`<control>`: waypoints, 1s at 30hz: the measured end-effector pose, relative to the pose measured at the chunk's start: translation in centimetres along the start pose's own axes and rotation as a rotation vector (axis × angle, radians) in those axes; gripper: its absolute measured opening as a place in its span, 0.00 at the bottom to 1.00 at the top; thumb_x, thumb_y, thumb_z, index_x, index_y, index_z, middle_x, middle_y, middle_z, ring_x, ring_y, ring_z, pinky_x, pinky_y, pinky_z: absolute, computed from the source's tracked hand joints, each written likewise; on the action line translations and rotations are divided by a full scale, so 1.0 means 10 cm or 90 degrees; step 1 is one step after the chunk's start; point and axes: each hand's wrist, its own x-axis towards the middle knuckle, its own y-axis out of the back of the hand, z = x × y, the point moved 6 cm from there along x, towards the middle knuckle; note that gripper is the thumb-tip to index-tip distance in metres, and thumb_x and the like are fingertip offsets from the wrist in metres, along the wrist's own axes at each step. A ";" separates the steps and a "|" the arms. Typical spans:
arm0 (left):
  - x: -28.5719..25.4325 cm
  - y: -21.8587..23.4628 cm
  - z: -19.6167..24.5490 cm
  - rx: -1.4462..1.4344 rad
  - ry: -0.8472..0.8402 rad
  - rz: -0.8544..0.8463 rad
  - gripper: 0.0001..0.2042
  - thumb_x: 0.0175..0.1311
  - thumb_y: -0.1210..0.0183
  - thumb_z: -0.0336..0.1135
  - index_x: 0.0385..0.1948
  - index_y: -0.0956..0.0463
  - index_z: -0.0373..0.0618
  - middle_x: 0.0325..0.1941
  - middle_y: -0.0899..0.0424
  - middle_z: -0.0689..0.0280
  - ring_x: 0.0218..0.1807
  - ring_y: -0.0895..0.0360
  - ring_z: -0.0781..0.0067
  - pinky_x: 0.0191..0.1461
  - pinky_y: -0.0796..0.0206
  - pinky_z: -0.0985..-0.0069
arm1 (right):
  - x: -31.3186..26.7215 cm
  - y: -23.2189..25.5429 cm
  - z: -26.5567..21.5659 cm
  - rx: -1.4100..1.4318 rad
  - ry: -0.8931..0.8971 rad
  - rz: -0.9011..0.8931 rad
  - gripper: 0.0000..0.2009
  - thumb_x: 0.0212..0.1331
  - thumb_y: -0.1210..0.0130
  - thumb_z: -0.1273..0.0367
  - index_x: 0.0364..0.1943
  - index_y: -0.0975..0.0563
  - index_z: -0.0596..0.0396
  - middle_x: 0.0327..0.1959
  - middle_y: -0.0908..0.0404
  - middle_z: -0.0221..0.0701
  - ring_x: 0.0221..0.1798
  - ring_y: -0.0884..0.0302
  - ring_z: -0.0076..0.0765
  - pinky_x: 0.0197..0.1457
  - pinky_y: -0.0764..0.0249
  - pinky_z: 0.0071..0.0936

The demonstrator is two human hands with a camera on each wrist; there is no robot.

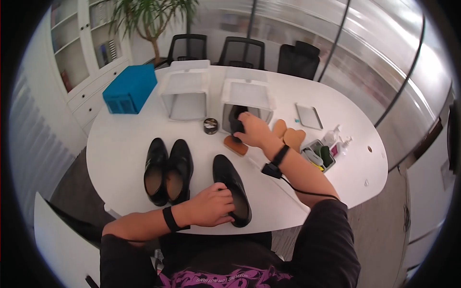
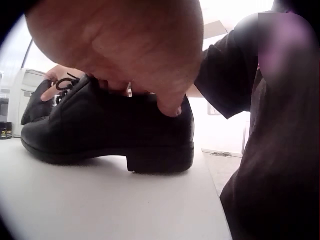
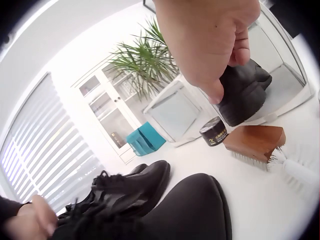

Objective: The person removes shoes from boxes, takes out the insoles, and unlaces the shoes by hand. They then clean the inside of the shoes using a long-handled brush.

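My left hand [image 1: 209, 205] grips a black lace-up shoe [image 1: 224, 169] by its collar near the front table edge. In the left wrist view the low heel and sole of that shoe [image 2: 100, 127] rest on the white table. Farther off, my right hand [image 1: 258, 132] holds another black shoe [image 3: 243, 102] by its heel end, at the mouth of a clear-fronted white shoe box [image 1: 247, 93]. The toe of this shoe points into the box. To the left of my left hand stands a pair of black shoes [image 1: 178, 165], side by side.
A wooden brush [image 1: 236, 146] and a round polish tin [image 1: 210, 126] lie before the boxes. Another white box [image 1: 186, 98] and a blue box [image 1: 130, 90] stand left. Tan insoles [image 1: 294, 138], a caddy [image 1: 321, 154], pump bottles [image 1: 332, 135] and a small tray [image 1: 309, 116] are right.
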 end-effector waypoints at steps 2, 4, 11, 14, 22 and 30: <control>-0.11 0.14 -0.06 -0.030 0.025 -0.018 0.16 0.73 0.21 0.51 0.44 0.09 0.47 0.45 0.12 0.65 0.59 0.14 0.59 0.82 0.31 0.56 | -0.23 0.22 -0.13 0.041 0.002 -0.008 0.28 0.65 0.16 0.60 0.63 0.18 0.55 0.64 0.11 0.44 0.69 0.11 0.65 0.69 0.13 0.57; -0.27 0.22 -0.15 -0.034 0.040 -0.015 0.16 0.73 0.21 0.49 0.45 0.08 0.47 0.45 0.11 0.64 0.60 0.15 0.58 0.84 0.31 0.55 | -0.49 0.41 -0.28 0.045 0.006 -0.021 0.27 0.65 0.16 0.60 0.62 0.18 0.54 0.62 0.11 0.44 0.67 0.10 0.63 0.66 0.12 0.57; -0.73 0.54 -0.52 0.017 0.128 -0.049 0.14 0.64 0.20 0.44 0.43 0.07 0.46 0.44 0.08 0.62 0.61 0.13 0.55 0.87 0.31 0.49 | -1.52 0.98 -1.03 0.054 0.042 -0.083 0.24 0.60 0.14 0.64 0.52 0.19 0.54 0.50 0.11 0.38 0.51 0.08 0.59 0.51 0.13 0.53; -0.82 0.60 -0.61 0.044 0.170 -0.131 0.11 0.58 0.24 0.35 0.42 0.09 0.49 0.45 0.09 0.63 0.61 0.12 0.56 0.89 0.32 0.50 | -1.89 0.98 -1.26 0.067 0.052 -0.124 0.23 0.59 0.14 0.65 0.49 0.20 0.53 0.48 0.13 0.37 0.51 0.08 0.58 0.49 0.13 0.53; -0.25 0.52 -0.15 0.111 0.275 -0.148 0.09 0.62 0.25 0.31 0.43 0.10 0.46 0.43 0.09 0.63 0.55 0.10 0.56 0.76 0.24 0.51 | -2.54 0.56 -1.26 0.122 0.092 -0.271 0.21 0.61 0.16 0.64 0.47 0.19 0.54 0.51 0.14 0.37 0.54 0.08 0.56 0.54 0.11 0.53; 0.80 -0.13 -0.05 -0.130 0.056 -0.069 0.06 0.77 0.28 0.32 0.49 0.09 0.46 0.49 0.08 0.62 0.55 0.09 0.53 0.60 0.16 0.55 | -2.67 0.71 -1.12 0.204 0.016 -0.094 0.21 0.71 0.17 0.55 0.46 0.18 0.54 0.51 0.14 0.37 0.43 0.08 0.57 0.46 0.12 0.48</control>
